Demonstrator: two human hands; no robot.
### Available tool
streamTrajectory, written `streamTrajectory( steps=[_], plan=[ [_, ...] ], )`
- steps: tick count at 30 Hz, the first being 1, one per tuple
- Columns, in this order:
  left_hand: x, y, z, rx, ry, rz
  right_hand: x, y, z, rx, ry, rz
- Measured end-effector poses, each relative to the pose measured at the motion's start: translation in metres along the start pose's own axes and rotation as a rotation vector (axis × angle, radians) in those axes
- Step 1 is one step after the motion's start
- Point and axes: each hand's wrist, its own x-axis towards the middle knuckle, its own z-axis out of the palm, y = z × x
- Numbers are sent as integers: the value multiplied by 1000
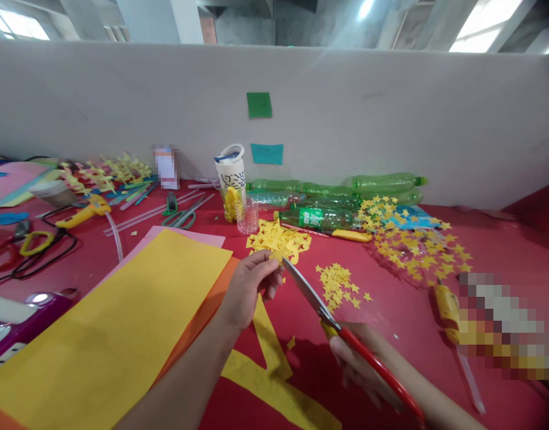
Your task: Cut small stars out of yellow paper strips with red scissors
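Note:
My left hand (252,289) pinches a small piece of yellow paper (278,255) between thumb and fingertips. In my right hand (361,364) is a pair of red-handled scissors (307,289); the blades look nearly closed, and their tips meet the edge of that paper. Just beyond my left hand lies a heap of yellow paper scraps (278,236), some with cut-out gaps. Small yellow paper stars (337,283) are piled to the right of the blades. Beneath my hands, yellow paper strips (296,397) rest on the red table (391,322).
Yellow sheets (135,310) spread at the left, over orange and pink ones. Green plastic bottles (328,216) lie along the partition (122,89), near a white cup (227,173). Glue guns (89,210) lie at left and right. Stars on a stand (413,242) fill the right.

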Motion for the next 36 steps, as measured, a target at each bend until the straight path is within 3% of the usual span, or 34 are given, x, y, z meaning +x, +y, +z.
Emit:
streamTrajectory(
  steps=[6, 13, 23, 36],
  plan=[
    [0, 1, 3, -14, -15, -18, 2, 6, 1, -49, 14, 17],
    [2, -1, -1, 44, 45, 26, 4, 10, -5, -33, -39, -89],
    [2, 1, -7, 129, -16, 42, 4, 11, -7, -132, -35, -170],
    [3, 6, -10, 190, -28, 16, -1, 2, -10, -79, -67, -21]
  ],
)
